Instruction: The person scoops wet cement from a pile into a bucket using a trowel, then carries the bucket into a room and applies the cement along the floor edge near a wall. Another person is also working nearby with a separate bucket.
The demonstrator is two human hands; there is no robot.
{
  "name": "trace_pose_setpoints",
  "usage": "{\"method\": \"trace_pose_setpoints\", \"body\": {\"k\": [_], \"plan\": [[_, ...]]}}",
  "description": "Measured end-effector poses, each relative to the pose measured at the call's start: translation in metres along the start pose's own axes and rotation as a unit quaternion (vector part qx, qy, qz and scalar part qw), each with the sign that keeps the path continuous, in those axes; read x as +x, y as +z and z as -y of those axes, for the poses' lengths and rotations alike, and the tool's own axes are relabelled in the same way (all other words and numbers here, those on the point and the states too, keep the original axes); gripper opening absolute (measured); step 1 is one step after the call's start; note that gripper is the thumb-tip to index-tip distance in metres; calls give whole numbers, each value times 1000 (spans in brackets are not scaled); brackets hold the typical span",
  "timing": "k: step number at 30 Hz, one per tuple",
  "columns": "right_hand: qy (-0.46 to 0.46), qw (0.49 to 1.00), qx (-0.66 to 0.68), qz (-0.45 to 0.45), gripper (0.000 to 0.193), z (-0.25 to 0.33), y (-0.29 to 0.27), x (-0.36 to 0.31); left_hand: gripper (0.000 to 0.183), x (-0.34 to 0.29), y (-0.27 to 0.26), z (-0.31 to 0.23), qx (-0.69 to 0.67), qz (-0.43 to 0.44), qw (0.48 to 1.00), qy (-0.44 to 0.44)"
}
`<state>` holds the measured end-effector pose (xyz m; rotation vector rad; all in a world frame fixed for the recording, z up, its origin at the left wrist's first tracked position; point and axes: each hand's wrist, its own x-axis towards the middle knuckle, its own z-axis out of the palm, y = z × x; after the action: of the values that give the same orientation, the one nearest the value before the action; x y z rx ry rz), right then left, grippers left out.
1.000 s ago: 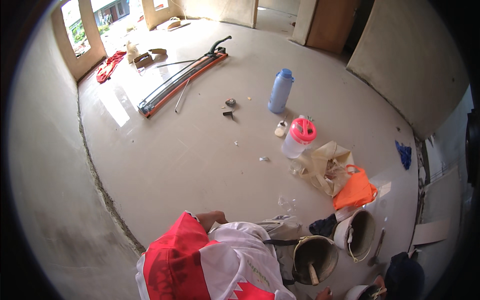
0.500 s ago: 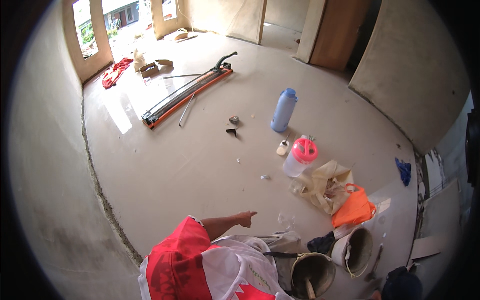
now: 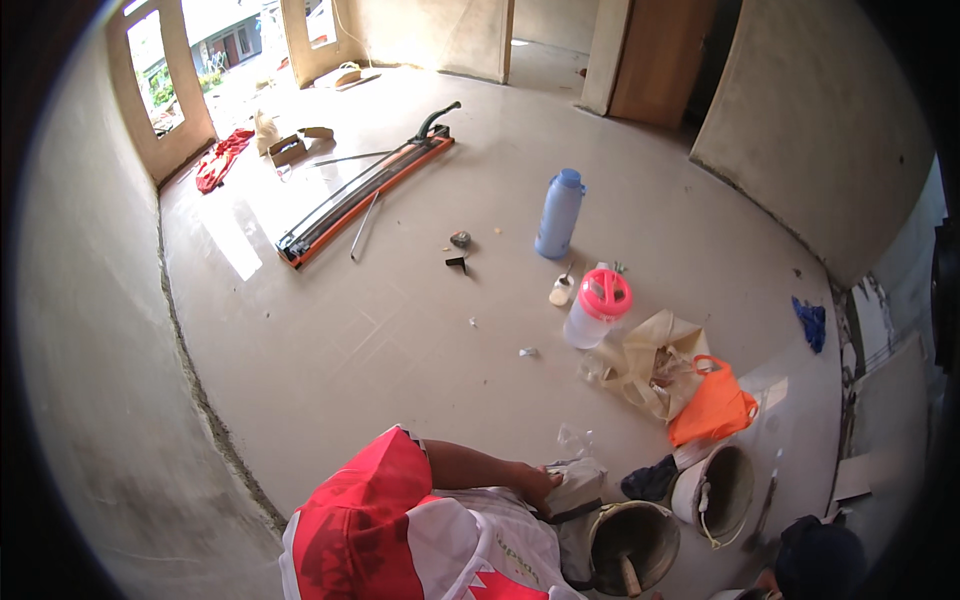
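My left hand (image 3: 540, 485) reaches out of a red and white sleeve. It rests against light grey cloth (image 3: 578, 487), which looks like a trouser knee. Its fingers point down and are partly hidden, so their pose is unclear. My right hand is not in view. Just right of the knee stands a bucket (image 3: 598, 540) with a wooden handle (image 3: 629, 576) sticking up inside. A second bucket (image 3: 690, 500) leans beside it, its white handle hanging. Between the knee and that bucket lies a dark cloth (image 3: 648, 480).
An orange bag (image 3: 712, 408) and a cream bag (image 3: 650, 385) lie beyond the buckets. Farther off stand a pink-lidded jug (image 3: 592, 325) and a blue flask (image 3: 557, 220). A tile cutter (image 3: 370, 190) lies far left. A person in a dark cap (image 3: 820, 558) is at lower right.
My left hand has stopped pointing out over the floor and has come right and down onto the grey cloth. The view has shifted slightly; the person in the cap shows more.
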<state>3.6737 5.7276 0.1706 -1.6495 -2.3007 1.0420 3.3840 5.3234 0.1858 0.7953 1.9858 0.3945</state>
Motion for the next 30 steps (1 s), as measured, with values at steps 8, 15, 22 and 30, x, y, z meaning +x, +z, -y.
{"method": "trace_pose_setpoints", "body": {"k": [8, 15, 22, 30], "plan": [[-28, 999, -29, -4, 49, 5, 2, 5, 121, 23, 2, 5, 21, 52, 998, -27], [38, 998, 51, -25, 34, 5, 11, 5, 119, 20, -6, 3, 69, 72, 995, -27], [72, 988, 137, -26, 33, 32, -5, -24, 120, 22, -2, 5, 67, 70, 995, -28], [69, 985, 149, -47, 32, 43, -8, -36, 125, 34, -1, 13, 76, 93, 992, -30]]}}
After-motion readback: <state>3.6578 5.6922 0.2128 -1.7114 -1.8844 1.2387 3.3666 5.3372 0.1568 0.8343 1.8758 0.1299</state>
